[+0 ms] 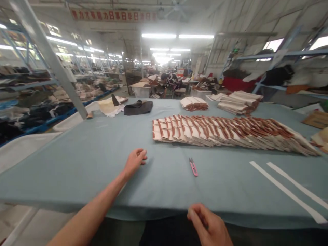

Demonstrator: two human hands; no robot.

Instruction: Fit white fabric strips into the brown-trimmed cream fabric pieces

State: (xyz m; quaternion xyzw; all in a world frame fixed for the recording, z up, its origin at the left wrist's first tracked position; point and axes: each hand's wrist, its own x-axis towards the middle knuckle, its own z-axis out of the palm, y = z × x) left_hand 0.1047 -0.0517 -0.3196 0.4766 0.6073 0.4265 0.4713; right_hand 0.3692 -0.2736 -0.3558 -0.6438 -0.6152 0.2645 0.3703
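My left hand (135, 160) is just over the blue-green cloth of the table (102, 160), its fingers loosely bent and apart, with nothing seen in them. At the near table edge, my right hand (209, 223) is closed, thumb against curled fingers; no object shows in it. Between the hands, a little farther in, lies a pair of pink thread snips (193, 167), blades pointing away from me. Beyond them stretches a long overlapping row of cream fabric pieces with reddish-brown edges (194, 131). Neither hand touches the snips or the row.
Two white strips (287, 189) lie at the right. Toward the far edge are stacked cream pieces (239, 101), a smaller bundle (194, 103), a dark cloth piece (138, 108) and pale scraps (110, 106). A metal post (56, 58) rises at the left; a person (172, 82) bends in the background.
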